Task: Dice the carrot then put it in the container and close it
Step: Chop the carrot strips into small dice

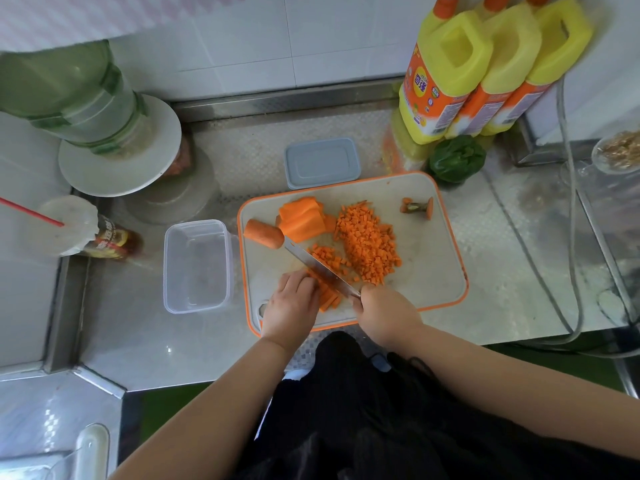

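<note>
Carrot sticks (328,295): a small bundle on the cutting board (429,251), long axes running from near edge toward far left, under the knife.
Knife (317,268): blade slants from near right to far left, tip by the carrot chunk (264,233).
Right hand (384,315): grip closed around the knife handle.
Left hand (291,306): curled fingers press on the carrot sticks.
Diced carrot (369,245): one large pile mid-board, a smaller scatter beside the blade.
Carrot slabs (303,218): one stack at the far left of the board.
Carrot end (417,206): one, far right corner.
Container (197,266): one, open, on the desk (502,306) left of the board.
Lid (322,163): one, beyond the board.
Yellow bottles (446,74): three.
</note>
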A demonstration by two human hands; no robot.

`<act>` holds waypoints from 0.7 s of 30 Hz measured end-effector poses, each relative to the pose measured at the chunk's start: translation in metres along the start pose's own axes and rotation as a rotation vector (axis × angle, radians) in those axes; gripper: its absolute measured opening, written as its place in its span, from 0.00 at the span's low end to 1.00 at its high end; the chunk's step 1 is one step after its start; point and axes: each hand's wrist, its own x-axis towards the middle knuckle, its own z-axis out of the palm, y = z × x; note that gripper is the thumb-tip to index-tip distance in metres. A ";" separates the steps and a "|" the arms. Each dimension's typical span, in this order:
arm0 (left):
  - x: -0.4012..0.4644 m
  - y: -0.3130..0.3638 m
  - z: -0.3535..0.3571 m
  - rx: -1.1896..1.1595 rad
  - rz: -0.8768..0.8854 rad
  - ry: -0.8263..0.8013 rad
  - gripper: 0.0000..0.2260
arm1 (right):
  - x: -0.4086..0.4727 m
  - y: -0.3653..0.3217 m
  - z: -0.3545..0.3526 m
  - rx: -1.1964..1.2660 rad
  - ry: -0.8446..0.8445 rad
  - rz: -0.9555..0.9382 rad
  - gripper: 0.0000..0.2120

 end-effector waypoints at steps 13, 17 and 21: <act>-0.002 -0.009 0.008 -0.060 0.050 0.055 0.11 | 0.004 -0.016 0.007 -0.073 -0.101 0.089 0.06; -0.003 -0.006 0.007 -0.049 0.040 0.064 0.11 | 0.006 -0.014 0.020 -0.058 -0.048 0.062 0.06; -0.003 -0.007 0.006 -0.068 0.059 0.082 0.10 | 0.012 -0.010 0.014 0.042 -0.006 0.078 0.14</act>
